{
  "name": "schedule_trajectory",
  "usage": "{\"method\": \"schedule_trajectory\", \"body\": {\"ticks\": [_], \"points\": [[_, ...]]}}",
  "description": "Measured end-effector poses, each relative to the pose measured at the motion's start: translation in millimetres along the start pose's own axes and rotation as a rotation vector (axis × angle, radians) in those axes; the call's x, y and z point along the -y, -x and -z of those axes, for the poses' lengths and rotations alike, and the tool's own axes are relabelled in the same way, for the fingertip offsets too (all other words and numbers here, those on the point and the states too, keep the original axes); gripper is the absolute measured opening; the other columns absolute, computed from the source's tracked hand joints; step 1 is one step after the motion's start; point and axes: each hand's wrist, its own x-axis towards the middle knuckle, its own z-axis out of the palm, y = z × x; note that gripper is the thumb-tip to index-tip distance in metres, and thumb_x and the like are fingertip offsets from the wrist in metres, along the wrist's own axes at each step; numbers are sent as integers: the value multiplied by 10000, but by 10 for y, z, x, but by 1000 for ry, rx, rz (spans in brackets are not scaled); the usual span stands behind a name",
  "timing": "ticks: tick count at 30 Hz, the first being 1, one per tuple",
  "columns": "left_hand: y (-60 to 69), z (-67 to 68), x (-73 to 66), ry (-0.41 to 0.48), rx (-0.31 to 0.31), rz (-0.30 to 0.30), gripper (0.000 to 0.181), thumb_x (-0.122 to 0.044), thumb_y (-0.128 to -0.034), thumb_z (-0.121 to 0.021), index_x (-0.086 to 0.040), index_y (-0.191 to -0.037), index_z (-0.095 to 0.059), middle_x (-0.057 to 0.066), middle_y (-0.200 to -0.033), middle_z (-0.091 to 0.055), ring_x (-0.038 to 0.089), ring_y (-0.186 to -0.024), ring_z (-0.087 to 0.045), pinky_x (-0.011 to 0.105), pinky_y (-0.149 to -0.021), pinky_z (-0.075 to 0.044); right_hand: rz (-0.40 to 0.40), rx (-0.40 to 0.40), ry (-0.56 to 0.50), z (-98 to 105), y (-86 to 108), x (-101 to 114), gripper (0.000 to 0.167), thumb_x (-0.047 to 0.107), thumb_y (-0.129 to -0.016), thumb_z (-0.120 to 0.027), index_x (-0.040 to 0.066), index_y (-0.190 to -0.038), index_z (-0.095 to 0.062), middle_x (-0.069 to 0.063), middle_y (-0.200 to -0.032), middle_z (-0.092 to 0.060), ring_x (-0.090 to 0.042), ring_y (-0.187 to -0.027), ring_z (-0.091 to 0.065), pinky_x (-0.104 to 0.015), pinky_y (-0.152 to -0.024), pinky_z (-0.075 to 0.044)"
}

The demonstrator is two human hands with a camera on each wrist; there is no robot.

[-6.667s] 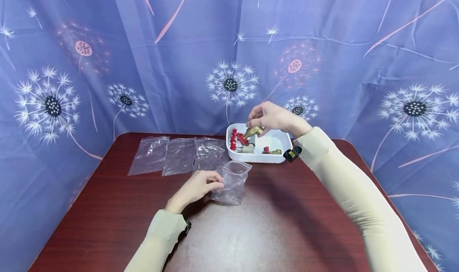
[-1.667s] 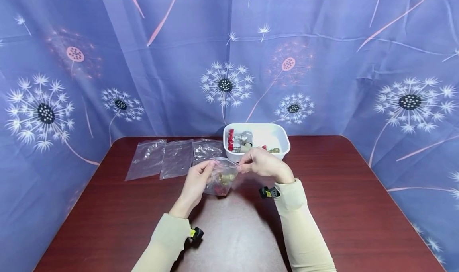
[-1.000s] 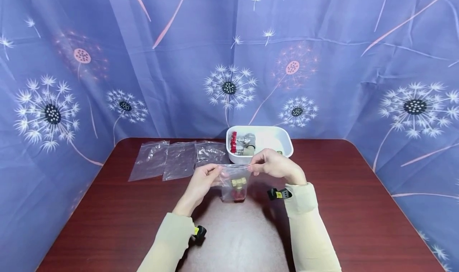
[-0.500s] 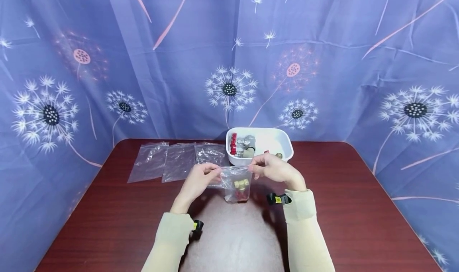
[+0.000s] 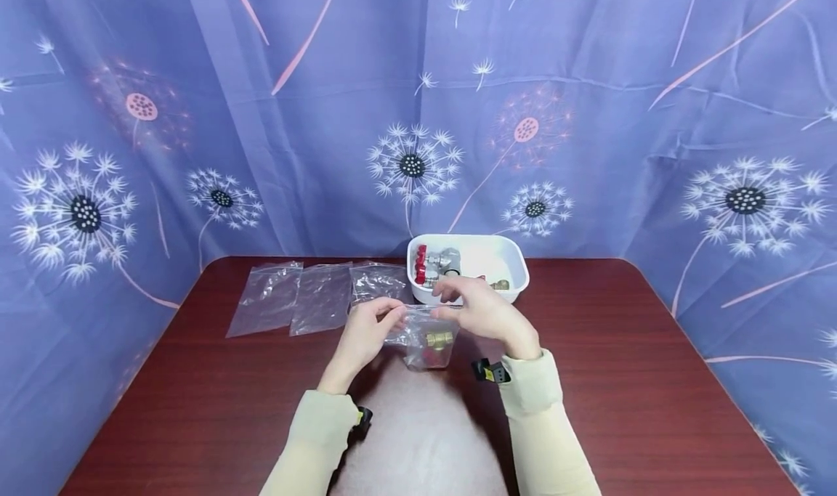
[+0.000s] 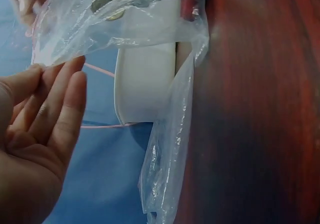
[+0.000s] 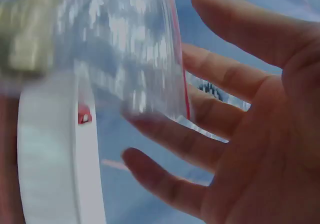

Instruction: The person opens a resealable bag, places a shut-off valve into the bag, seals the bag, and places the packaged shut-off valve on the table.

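dandelion-printed cloth [image 5: 314, 155] is hung behind the tabletop [image 5: 196, 409]. one brass valve [image 5: 439, 338] is enclosed in one zip bag [image 5: 415, 349], pinched at one end by fingers of the left hand [image 5: 362, 334]; those of the right hand [image 5: 484, 311] are spread beside it. the zip [image 5: 423, 308] is best pressed taut, end to end. three flat bags [image 5: 322, 300] and one tray [image 5: 503, 256] of at least three valves [image 5: 434, 259] are set beyond.

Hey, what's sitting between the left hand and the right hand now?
A clear plastic bag with a brass fitting inside; the head view shows it.

Bright head view, pale glare on tabletop [image 5: 418, 438], bag [image 7: 125, 44] streaked by blur in right wrist view
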Motion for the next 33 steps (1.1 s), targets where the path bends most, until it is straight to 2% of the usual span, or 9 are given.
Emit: {"method": "schedule_trajectory", "body": {"ticks": [5,9,13,18,26,29,33], "points": [[23,-5,6,-162,-53,-134,76,-141,-946,-664,-109,-940,-733,-59,-833,-710,68,-738,-633,269,-680,-522,77,-50,147,-158,-81,142,215,165,-847,-760,59,-1022,-694,-54,-972,-686,-228,-926,-624,-373,-851,-484],[34,-13,19,-184,-76,-192,77,-149,-946,-666,-117,-942,-736,-64,-868,-713,61,-749,-611,269,-676,-504,115,-102,271,-257,-139,192,159,187,-841,-763,85,-955,-717,-26,-911,-695,-223,-875,-612,-386,-815,-477],[37,-16,26,-173,-79,-200,80,-147,-949,-661,-123,-937,-737,-73,-861,-710,56,-745,-611,263,-668,-503,106,-105,307,-304,-173,220,94,208,-852,-750,128,-892,-720,14,-852,-686,-217,-839,-603,-417,-761,-461],[23,-24,18,-186,-86,-209,81,-164,-945,-669,-126,-938,-739,-77,-860,-711,54,-731,-604,266,-662,-496,95,-81,306,-309,-188,232,56,180,-853,-746,134,-876,-725,28,-833,-676,-211,-830,-582,-408,-791,-437],[28,-42,40,-204,-117,-267,83,-186,-946,-667,-145,-923,-736,-98,-822,-700,37,-705,-596,250,-631,-490,144,-96,324,-322,-195,223,45,135,-835,-765,152,-838,-723,49,-808,-680,-177,-784,-593,-385,-807,-424],[32,-45,47,-197,-126,-292,85,-186,-946,-668,-145,-921,-738,-94,-816,-701,40,-693,-593,252,-619,-488,145,-97,321,-322,-191,227,46,129,-834,-768,151,-840,-727,50,-806,-683,-174,-783,-598,-386,-806,-423],[36,-48,42,-197,-130,-295,90,-192,-947,-666,-147,-925,-740,-92,-822,-706,37,-694,-598,250,-616,-490,137,-101,334,-322,-185,234,44,143,-836,-767,161,-841,-727,59,-806,-681,-167,-783,-590,-378,-803,-414]]}}
